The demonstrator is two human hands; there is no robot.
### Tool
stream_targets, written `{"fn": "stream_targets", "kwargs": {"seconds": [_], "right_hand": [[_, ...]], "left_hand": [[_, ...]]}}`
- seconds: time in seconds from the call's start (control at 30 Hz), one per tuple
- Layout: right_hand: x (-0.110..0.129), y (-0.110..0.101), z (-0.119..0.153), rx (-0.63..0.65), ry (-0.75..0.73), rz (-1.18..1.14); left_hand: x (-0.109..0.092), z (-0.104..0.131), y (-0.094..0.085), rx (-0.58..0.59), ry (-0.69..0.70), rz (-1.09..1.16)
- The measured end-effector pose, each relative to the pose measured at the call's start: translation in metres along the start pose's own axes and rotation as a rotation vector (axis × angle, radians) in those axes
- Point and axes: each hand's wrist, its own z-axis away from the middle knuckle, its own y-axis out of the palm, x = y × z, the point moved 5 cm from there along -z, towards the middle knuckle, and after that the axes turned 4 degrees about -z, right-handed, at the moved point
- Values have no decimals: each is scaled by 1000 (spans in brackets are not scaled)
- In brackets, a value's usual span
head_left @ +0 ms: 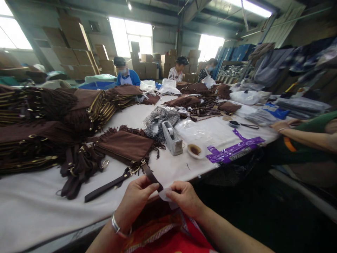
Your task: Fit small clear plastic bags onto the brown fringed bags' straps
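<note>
Between thumb and fingers, my left hand (pixel 140 193) pinches the end of a dark brown leather strap (pixel 150 174). The strap runs up to a metal ring at the corner of a brown fringed pouch (pixel 125 144) lying on the table. My right hand (pixel 185 197) is closed on a small piece of thin white wrapping (pixel 165 194), which lies against the strap end. A separate wrist strap (pixel 107 187) with a metal clasp rests left of my hands. Further left lies a bunch of brown straps (pixel 79 170) with rings.
Stacks of brown fringed pouches (pixel 34 140) rise on the left. A grey tape dispenser (pixel 172 138), a small bowl (pixel 195 151) and purple tape (pixel 234 149) are ahead on the table (pixel 52 211). Several co-workers sit beyond; another person's arm (pixel 302 131) reaches in at the right.
</note>
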Motion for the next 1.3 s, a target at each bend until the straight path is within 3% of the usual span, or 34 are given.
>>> {"fn": "stream_targets", "kwargs": {"seconds": [0.4, 0.67, 0.8, 0.93, 1.1, 1.2, 1.3], "right_hand": [[6, -2, 3, -33, -44, 68], [9, -2, 2, -31, -39, 60], [5, -1, 2, -44, 0, 40], [1, 2, 2, -51, 5, 24], [2, 3, 1, -36, -44, 86], [3, 3, 1, -33, -39, 82], [-1, 5, 2, -21, -2, 41]], "left_hand": [[-7, 3, -2, -4, -29, 82], [5, 0, 2, -30, 7, -56], [0, 1, -1, -43, 13, -31], [-4, 5, 2, 12, -28, 25], [6, 5, 7, 67, -132, 62], [11, 2, 11, 110, -128, 115], [12, 0, 10, 82, -101, 121]]}}
